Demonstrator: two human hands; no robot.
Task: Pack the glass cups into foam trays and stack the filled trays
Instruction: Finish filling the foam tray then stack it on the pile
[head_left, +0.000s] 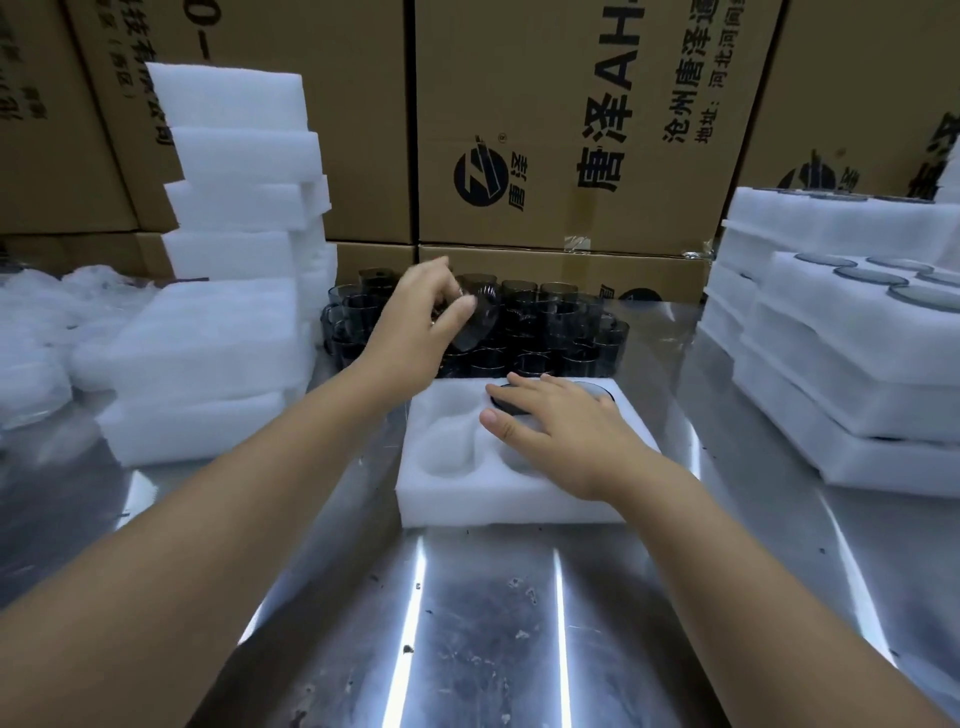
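A person's left hand (415, 317) grips a dark glass cup (478, 318), tilted and lifted just above the cluster of loose cups (550, 322) at the centre of the frame. The fingers and thumb curl round the cup's wall. Below it, the right hand (561, 426) lies flat with fingers spread across a foam tray (452, 499) on the steel table (493, 623). It presses on a seated cup (511, 406) in the tray's upper right pocket.

The tray's two left pockets show empty, so filling looks barely begun, with the held cup apparently bound for one of them. Whether the pocket under the right palm is filled cannot be told. The next move calls for turning the cup to match the seated one and lowering it squarely into a left pocket while the right hand steadies the foam.

Blank trays (234, 208) rise at upper left and filled trays (831, 364) at right, before cartons (571, 130).
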